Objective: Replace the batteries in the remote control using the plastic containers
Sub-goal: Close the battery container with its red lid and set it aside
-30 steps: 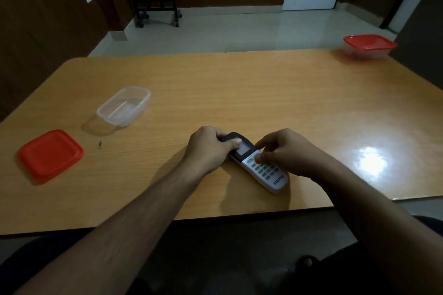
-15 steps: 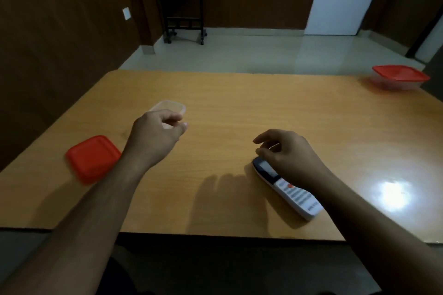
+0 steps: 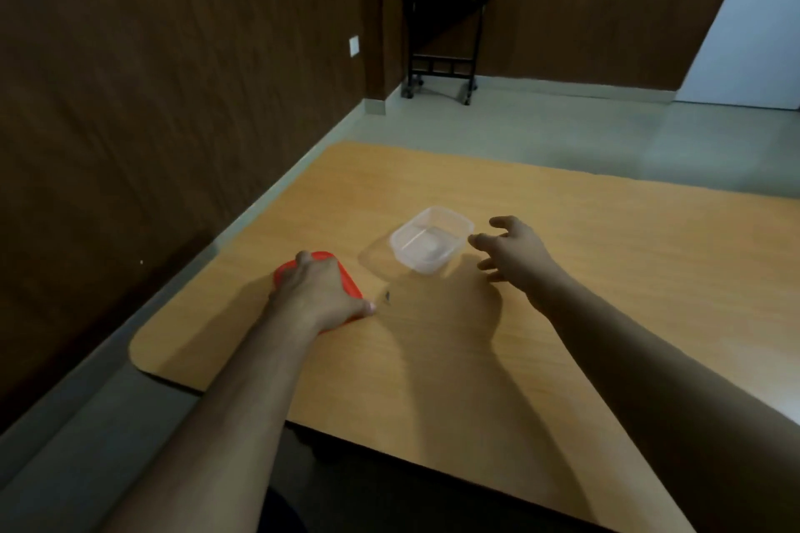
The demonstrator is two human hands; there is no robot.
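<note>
My left hand (image 3: 318,292) flat on red lid (image 3: 346,275), left of clear container (image 3: 430,240); right hand (image 3: 513,249) spread, empty, beside it. Container looks empty; remote unseen. Closing left, I judge.

I count two hands: left hand (image 3: 318,292), right hand (image 3: 513,252). One clear plastic container (image 3: 430,239), one red lid (image 3: 348,279), one small dark speck (image 3: 386,296), one wooden table (image 3: 606,273), one far black stand (image 3: 441,43).

left hand (image 3: 318,292): palm down, fingers curled, pressed flat, thumb out to the right | right hand (image 3: 515,251): raised, fingers spread and loosely bent, empty | both bare forearms: extended forward, well apart
</note>
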